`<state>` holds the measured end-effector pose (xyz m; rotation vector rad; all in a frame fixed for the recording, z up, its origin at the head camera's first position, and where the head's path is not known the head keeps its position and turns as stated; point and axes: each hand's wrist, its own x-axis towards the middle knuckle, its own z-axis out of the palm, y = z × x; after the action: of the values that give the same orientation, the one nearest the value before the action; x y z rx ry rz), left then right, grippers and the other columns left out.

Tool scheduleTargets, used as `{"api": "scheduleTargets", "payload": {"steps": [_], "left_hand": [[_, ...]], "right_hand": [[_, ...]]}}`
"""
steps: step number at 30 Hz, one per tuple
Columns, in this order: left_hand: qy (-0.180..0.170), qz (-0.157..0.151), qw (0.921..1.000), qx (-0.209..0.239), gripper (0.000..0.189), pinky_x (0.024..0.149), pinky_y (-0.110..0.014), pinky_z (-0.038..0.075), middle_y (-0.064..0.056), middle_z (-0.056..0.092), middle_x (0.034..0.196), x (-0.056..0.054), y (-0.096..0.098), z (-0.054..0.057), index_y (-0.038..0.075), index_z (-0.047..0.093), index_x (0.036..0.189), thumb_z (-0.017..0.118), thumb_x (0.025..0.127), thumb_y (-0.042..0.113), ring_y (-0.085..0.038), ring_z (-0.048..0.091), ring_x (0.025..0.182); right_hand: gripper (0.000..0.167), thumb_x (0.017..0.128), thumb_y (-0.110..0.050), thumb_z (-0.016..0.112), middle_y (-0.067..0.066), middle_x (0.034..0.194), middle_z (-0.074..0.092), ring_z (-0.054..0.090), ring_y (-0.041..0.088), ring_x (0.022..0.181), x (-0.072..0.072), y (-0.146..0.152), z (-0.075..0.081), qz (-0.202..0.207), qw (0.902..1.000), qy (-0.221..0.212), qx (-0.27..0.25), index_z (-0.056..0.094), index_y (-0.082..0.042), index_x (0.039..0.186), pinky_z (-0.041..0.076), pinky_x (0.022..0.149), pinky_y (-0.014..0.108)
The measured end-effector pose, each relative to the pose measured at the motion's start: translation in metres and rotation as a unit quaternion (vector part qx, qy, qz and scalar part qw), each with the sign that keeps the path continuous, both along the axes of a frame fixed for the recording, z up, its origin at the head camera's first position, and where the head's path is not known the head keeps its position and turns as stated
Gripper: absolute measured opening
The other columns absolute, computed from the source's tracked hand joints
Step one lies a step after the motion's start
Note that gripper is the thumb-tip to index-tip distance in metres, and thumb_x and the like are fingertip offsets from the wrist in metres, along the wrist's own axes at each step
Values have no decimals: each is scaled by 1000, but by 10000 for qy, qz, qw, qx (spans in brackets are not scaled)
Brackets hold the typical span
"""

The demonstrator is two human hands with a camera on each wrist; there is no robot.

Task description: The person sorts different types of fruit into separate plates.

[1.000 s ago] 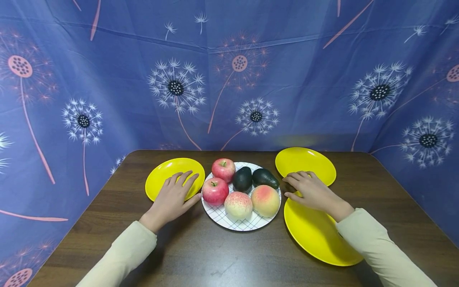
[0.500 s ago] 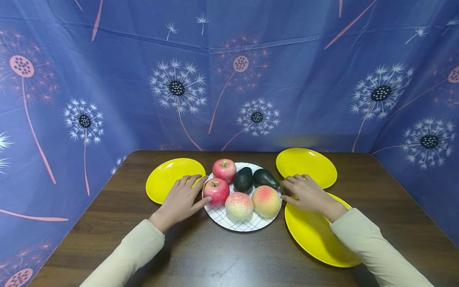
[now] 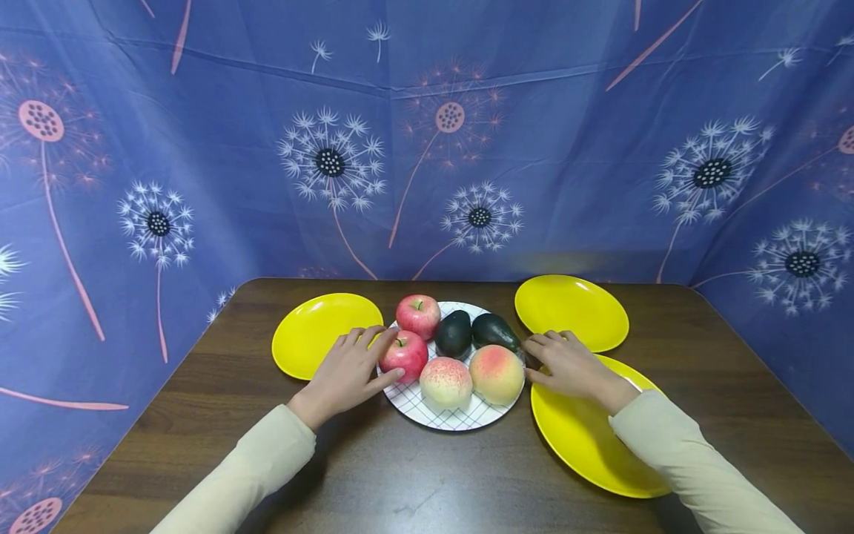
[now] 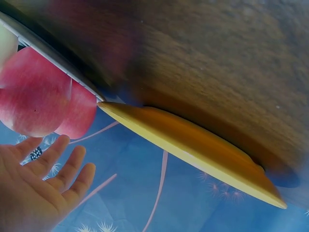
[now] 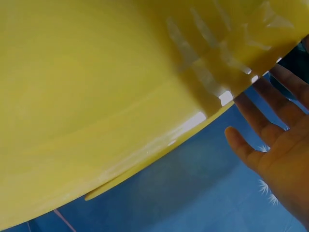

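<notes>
A white checked plate (image 3: 460, 421) in the middle of the table bears two red apples, two dark green avocados and two peaches. In the head view my left hand (image 3: 347, 371) is at the left side of the front apple (image 3: 404, 357), its thumb and fingers spread and overlapping the fruit's edge. The left wrist view shows its fingers extended below the apples (image 4: 34, 92). My right hand (image 3: 570, 363) hovers above the front right yellow plate (image 3: 574, 437), fingertips close to the right avocado (image 3: 494, 331) and the right peach (image 3: 497, 374). Its fingers are loosely extended and hold nothing.
One yellow plate (image 3: 303, 337) lies at the left, partly behind my left hand. Another yellow plate (image 3: 570, 304) is at the back right, beside the front right one. The other apple (image 3: 418, 317) sits behind the front one. A blue patterned cloth (image 3: 427, 163) hangs behind the wooden table.
My left hand has moved right from over the left yellow plate to the front apple. My right hand has shifted slightly left, closer to the fruit. The fruit and plates stay where they were.
</notes>
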<state>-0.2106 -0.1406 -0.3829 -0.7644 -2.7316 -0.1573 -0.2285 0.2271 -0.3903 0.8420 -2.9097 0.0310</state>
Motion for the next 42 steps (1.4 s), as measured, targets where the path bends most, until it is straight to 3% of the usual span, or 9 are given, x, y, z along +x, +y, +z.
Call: {"api": "scheduleTargets", "payload": {"steps": [18, 42], "left_hand": [[-293, -25, 9995, -86, 74, 95, -47, 41, -7, 49, 132, 0, 6, -1, 20, 38, 138, 51, 80, 63, -29, 47, 117], [-704, -210, 9965, 398, 82, 91, -42, 46, -9, 50, 128, -8, 13, -3, 19, 36, 135, 70, 69, 55, -25, 52, 111]], "right_hand": [[46, 83, -34, 60, 12, 116, 59, 53, 34, 105, 0, -8, -7, -21, 9999, -84, 87, 57, -5, 119, 38, 90, 55], [52, 84, -39, 58, 14, 123, 55, 49, 34, 111, -1, -11, -9, -198, 9993, -279, 153, 54, -4, 123, 36, 93, 56]]}}
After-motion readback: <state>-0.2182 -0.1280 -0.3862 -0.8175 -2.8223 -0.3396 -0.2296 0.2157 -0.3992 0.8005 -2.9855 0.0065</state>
